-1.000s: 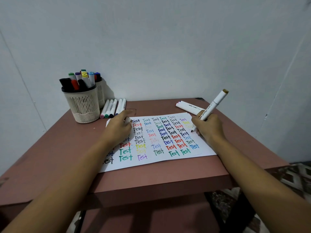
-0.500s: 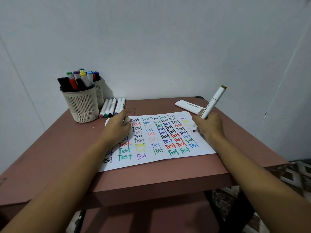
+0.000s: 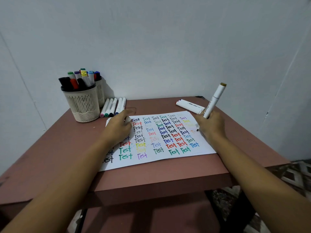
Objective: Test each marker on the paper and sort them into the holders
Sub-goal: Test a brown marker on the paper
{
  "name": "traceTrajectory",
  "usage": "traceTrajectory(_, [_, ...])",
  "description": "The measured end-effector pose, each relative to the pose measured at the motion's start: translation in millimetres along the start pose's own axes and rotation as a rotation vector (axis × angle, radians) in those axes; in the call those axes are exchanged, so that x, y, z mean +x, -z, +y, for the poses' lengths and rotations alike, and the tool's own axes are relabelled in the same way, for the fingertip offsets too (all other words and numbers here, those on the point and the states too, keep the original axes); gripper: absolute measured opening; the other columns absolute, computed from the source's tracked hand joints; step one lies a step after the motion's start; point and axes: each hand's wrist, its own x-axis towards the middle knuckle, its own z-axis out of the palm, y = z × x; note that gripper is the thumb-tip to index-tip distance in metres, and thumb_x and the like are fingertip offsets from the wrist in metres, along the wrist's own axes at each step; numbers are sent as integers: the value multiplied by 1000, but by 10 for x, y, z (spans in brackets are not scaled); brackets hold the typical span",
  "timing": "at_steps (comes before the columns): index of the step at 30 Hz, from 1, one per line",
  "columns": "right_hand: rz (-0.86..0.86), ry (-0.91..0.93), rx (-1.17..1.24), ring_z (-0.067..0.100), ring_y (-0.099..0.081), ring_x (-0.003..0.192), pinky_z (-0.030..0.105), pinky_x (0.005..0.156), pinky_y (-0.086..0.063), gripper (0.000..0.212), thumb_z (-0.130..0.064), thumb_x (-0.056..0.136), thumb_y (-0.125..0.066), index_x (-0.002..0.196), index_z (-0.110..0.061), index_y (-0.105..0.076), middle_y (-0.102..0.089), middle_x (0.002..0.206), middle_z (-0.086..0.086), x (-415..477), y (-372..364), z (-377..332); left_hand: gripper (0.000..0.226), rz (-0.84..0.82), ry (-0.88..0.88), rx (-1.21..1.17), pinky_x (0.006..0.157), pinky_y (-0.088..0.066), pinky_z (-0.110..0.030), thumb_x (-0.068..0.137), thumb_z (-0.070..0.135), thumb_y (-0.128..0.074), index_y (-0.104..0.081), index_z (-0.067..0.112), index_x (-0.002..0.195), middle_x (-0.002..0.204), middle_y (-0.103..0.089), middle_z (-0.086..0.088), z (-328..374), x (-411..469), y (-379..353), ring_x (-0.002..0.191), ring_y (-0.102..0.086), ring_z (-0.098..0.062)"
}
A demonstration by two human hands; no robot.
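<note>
A white paper (image 3: pixel 178 158) covered in coloured "Test" words lies on the reddish table (image 3: pixel 50 148). My right hand (image 3: pixel 211 126) grips a white marker (image 3: pixel 214 100) with a brown end cap, its dark tip touching the paper's right edge beside faint orange letters. My left hand (image 3: pixel 117 127) rests on the paper's upper left corner, fingers curled around a small white cap (image 3: pixel 128 118). A cream mesh holder (image 3: pixel 82 105) full of markers stands back left, with a second holder (image 3: pixel 101 95) half hidden behind it.
Several white markers (image 3: pixel 112 107) lie side by side next to the holders. Two or three more markers (image 3: pixel 189 105) lie at the table's back right. Walls close in behind and to the right. The table's front edge is near my forearms.
My right hand's marker tip has moved slightly on the paper, and faint orange strokes now show beside it. My left hand has stayed on the paper's corner.
</note>
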Motion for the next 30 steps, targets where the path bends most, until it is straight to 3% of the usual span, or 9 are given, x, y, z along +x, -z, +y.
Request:
traceTrajectory(4, [-14, -4, 3, 21, -60, 60, 40, 69, -55, 19, -15, 81, -60, 66, -20, -50, -57, 68, 2, 2, 13, -7, 41, -3, -1, 2, 84, -36, -26, 91, 7, -48, -48, 16, 131, 123, -58, -9, -13, -5, -5, 109, -52, -23])
traceTrajectory(15, [1, -19, -13, 25, -65, 70, 45, 76, -57, 16, -17, 81, -62, 68, -19, -52, -64, 76, 8, 5, 18, -18, 41, -3, -11, 2, 93, -34, -25, 92, 7, -48, -47, 16, 132, 132, -53, -7, -3, -4, -6, 121, -47, -22])
traceTrajectory(19, [36, -12, -20, 15, -59, 56, 43, 76, -56, 9, -18, 83, -60, 76, -15, -55, -60, 68, 0, 21, 19, 2, 41, 1, -6, -11, 91, -34, -23, 92, 6, -48, -48, 16, 132, 132, -54, -7, -7, -3, -14, 121, -47, -22])
traceTrajectory(25, [-10, 15, -72, 31, -67, 72, 48, 67, -58, 16, -21, 85, -57, 71, -21, -50, -61, 80, 6, -19, -10, -33, 42, -11, -14, -6, 90, -34, -22, 92, 7, -48, -46, 17, 133, 133, -53, -6, -4, -7, -10, 121, -47, -22])
traceTrajectory(30, [54, 25, -40, 21, -58, 53, 48, 70, -57, 19, -18, 80, -57, 64, -17, -47, -59, 72, 7, -17, 14, -18, 43, -2, -30, 3, 82, -31, -18, 92, 5, -46, -46, 15, 134, 132, -54, -7, 3, -11, -7, 119, -48, -22])
